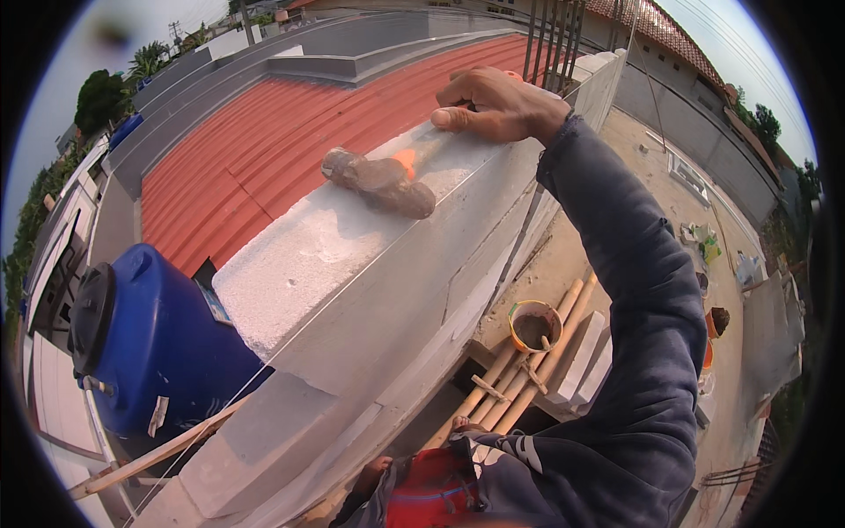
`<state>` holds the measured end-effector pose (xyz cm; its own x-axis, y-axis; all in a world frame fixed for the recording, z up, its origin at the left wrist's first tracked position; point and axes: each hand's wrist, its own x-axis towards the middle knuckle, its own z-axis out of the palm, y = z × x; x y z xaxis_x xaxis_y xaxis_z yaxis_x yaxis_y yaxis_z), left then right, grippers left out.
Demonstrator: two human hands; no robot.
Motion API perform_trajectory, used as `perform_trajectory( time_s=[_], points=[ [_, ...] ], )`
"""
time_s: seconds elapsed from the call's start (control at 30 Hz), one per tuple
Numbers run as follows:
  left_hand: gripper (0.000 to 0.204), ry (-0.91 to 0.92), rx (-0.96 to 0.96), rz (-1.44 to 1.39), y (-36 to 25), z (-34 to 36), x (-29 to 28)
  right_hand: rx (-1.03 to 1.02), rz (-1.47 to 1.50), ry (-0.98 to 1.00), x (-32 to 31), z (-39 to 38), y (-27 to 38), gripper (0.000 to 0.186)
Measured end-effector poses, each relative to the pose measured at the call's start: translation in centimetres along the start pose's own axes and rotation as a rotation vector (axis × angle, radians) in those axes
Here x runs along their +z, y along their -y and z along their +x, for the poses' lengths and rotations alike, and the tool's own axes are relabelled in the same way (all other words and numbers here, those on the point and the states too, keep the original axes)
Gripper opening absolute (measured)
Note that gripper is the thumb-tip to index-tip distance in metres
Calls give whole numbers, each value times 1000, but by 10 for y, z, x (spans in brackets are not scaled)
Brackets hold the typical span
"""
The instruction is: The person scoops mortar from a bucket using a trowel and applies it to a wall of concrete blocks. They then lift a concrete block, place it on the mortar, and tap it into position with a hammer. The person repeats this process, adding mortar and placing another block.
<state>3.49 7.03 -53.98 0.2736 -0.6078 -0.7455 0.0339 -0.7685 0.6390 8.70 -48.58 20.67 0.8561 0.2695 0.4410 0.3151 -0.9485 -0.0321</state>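
Note:
My right hand [497, 106] is stretched out over the top of a wall of white blocks [299, 255] and grips the handle of a mallet [380, 181]. The handle is orange near the head, and the rubber head is smeared with grey mortar and rests on the block's top face. My dark blue sleeve runs up from the lower right. My left hand [373, 476] shows only partly at the bottom edge, low against the wall's near face, beside a red cloth [429, 489]. Its fingers are mostly hidden.
A blue plastic barrel [150, 343] stands left of the wall, beyond it a red corrugated roof [264, 132]. Below on the right lie bamboo poles [528, 361] and a bucket of mortar [534, 326]. Steel bars [550, 35] rise at the wall's far end. A wooden batten [150, 458] leans lower left.

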Motion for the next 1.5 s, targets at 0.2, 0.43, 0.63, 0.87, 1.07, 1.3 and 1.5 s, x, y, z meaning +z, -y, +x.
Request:
perform_trajectory(
  time_s=[0.2,0.43,0.63,0.87,1.07,1.3,1.5],
  points=[
    [47,10,-60,34,-3,-12,7,26,-47,-127,-16,-30,13,53],
    [44,34,-322,36,-3,-72,48,238,451,-1157,164,-279,-84,45],
    [42,62,-475,171,-32,-75,25,1940,1135,-682,580,-577,-37,25],
    [41,78,-452,335,-58,-51,35,2247,1579,-1218,806,-726,-62,55],
    [43,-19,-529,132,-67,-42,55,2443,1209,-1616,890,-794,-176,36],
    [43,-71,-637,108,-54,-8,69,2348,922,-1774,874,-807,-226,36],
    [38,-142,-449,28,-77,45,86,2116,1127,-1886,819,-742,-92,24]
  ],
)
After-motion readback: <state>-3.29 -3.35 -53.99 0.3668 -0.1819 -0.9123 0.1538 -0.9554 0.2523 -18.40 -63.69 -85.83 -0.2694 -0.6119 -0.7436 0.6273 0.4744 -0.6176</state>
